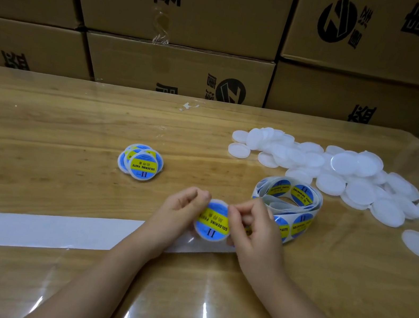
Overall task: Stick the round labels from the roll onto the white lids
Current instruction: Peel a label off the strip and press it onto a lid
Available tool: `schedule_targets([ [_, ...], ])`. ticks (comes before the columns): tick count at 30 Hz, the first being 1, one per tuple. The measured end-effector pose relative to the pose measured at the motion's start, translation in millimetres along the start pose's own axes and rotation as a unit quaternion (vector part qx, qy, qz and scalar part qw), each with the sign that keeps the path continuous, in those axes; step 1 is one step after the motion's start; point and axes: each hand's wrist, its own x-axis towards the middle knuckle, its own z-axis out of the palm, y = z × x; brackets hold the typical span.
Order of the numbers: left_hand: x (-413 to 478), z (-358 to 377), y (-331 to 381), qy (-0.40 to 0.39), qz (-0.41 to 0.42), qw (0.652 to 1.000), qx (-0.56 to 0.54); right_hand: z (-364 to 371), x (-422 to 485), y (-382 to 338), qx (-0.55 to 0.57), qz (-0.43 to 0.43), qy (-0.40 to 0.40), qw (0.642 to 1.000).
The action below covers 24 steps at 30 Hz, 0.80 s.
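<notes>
A white lid bearing a blue and yellow round label is held between both hands just above the table. My left hand grips its left edge with curled fingers. My right hand pinches its right edge, thumb on the label. The label roll lies loosely coiled right behind my right hand. A pile of plain white lids spreads across the right side of the table. A small stack of labelled lids sits to the left of centre.
A long strip of white backing paper runs from the left edge under my left forearm. The wooden table is covered with a glossy clear sheet. Stacked cardboard boxes form a wall behind the table's far edge.
</notes>
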Motion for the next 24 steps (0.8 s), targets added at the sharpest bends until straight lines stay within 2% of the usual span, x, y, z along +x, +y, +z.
schedule_targets([
  [3,-0.4,-0.9,0.5,-0.038,-0.001,0.999,-0.002,-1.0,2.6,3.8,0.001,0.019,0.031,0.999],
  [9,0.5,-2.0,1.1,-0.014,0.008,0.999,-0.033,4.1,3.0,-0.6,-0.023,-0.023,-0.028,0.999],
  [13,1.1,-3.6,-0.1,-0.017,0.01,0.999,-0.04,3.4,1.3,1.7,0.022,-0.02,-0.052,0.998],
  [24,1.8,-7.0,-3.6,-0.045,0.019,0.998,-0.048,2.7,0.1,1.1,0.08,0.003,-0.05,0.996],
])
